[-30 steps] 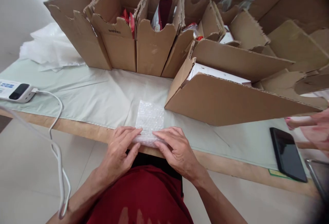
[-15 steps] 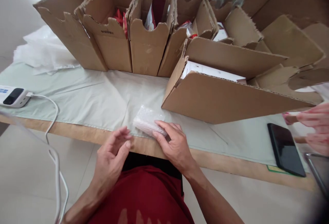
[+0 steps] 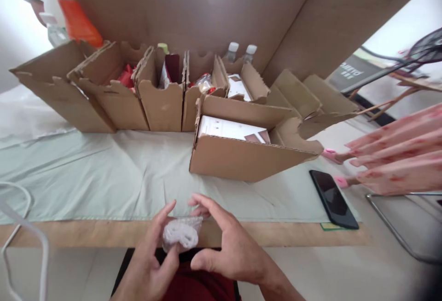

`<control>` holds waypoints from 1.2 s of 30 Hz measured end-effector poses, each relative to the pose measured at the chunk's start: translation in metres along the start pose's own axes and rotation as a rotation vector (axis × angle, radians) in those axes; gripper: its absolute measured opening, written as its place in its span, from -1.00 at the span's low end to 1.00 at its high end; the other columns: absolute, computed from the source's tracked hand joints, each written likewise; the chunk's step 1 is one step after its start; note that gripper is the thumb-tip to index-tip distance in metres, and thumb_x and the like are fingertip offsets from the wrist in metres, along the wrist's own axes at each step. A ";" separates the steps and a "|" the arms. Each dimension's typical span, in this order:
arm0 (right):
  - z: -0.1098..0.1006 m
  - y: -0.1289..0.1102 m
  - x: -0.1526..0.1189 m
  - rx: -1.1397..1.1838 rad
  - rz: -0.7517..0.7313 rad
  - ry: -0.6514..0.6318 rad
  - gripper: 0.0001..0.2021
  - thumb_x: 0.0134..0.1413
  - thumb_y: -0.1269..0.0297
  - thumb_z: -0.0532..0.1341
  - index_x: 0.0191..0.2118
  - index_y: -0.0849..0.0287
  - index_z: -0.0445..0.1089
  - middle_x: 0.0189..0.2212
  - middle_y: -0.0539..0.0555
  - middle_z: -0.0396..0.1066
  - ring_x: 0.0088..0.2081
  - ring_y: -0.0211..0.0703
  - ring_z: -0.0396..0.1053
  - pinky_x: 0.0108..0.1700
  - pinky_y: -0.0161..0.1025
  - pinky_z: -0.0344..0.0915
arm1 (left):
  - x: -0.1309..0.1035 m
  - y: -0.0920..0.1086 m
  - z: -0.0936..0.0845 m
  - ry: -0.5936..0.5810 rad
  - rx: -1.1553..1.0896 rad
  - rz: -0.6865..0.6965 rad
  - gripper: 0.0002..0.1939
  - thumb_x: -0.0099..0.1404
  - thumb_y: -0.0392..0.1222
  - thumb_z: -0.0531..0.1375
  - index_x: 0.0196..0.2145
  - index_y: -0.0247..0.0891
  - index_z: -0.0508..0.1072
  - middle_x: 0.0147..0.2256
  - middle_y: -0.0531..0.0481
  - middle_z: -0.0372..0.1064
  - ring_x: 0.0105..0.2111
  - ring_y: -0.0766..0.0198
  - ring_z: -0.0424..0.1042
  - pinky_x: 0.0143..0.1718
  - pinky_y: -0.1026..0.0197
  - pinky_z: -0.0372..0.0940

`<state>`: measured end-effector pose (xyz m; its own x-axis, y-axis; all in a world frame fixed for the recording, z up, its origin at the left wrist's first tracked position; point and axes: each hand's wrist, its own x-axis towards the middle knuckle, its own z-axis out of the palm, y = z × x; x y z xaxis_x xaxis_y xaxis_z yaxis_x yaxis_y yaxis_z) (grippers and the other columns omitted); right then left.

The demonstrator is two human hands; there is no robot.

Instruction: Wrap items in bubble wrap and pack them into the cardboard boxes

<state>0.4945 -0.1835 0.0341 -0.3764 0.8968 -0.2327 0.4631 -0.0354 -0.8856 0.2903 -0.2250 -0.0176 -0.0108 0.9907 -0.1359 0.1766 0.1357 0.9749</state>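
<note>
A small roll of clear bubble wrap (image 3: 181, 234) is held near the table's front edge, its coiled end facing up. My left hand (image 3: 156, 250) is closed round its left side, with the thumb against the near face. To the right, my right hand (image 3: 226, 241) is spread, its thumb and fingers apart, close to the roll but with nothing in its grasp. Whatever is inside the wrap cannot be made out.
Cardboard bins (image 3: 160, 107) with packets stand in a row behind; a nearer bin (image 3: 238, 158) holds white boxes. A black phone (image 3: 333, 197) lies right, a white cable (image 3: 44, 255) left. A person's pink clothing (image 3: 404, 158) shows at right. Bottles (image 3: 232, 52) stand behind.
The view has tilted up and shifted right. The wrapped roll has come off the cloth into my left hand, its coiled end now showing. My right hand has let go and opened.
</note>
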 end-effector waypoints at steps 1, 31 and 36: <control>-0.003 -0.003 0.001 -0.031 -0.017 -0.019 -0.22 -0.07 0.16 0.52 0.29 0.05 0.32 0.10 0.11 0.49 0.11 0.04 0.42 0.23 -0.01 0.29 | -0.001 -0.001 0.007 -0.001 0.044 0.073 -0.42 0.41 -0.15 0.15 0.35 -0.08 0.26 0.01 -0.09 0.55 -0.08 0.14 0.58 0.02 0.13 0.46; -0.198 -0.091 0.045 -1.377 0.510 0.416 -0.68 0.25 0.20 0.18 0.06 0.15 0.38 -0.24 0.19 0.61 -0.20 0.17 0.55 -0.33 -0.17 0.16 | 0.056 -0.028 0.016 -0.172 0.414 0.726 -0.66 0.40 -0.20 0.22 0.12 -0.14 0.46 -0.12 -0.10 0.60 -0.13 0.17 0.62 -0.13 0.26 0.54; -0.208 -0.078 0.045 -1.170 0.416 0.264 -0.77 0.21 0.25 0.17 -0.07 0.10 0.48 -0.20 0.08 0.62 -0.17 0.04 0.54 -0.28 -0.22 0.23 | 0.058 -0.030 0.014 -0.185 0.449 0.756 -0.64 0.40 -0.23 0.21 0.13 -0.15 0.43 -0.11 -0.08 0.60 -0.11 0.21 0.62 -0.09 0.28 0.54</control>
<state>0.6083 -0.0482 0.1762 0.0755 0.9768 -0.2006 0.9878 -0.0457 0.1491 0.2982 -0.1721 -0.0574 0.4163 0.7900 0.4501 0.4408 -0.6083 0.6600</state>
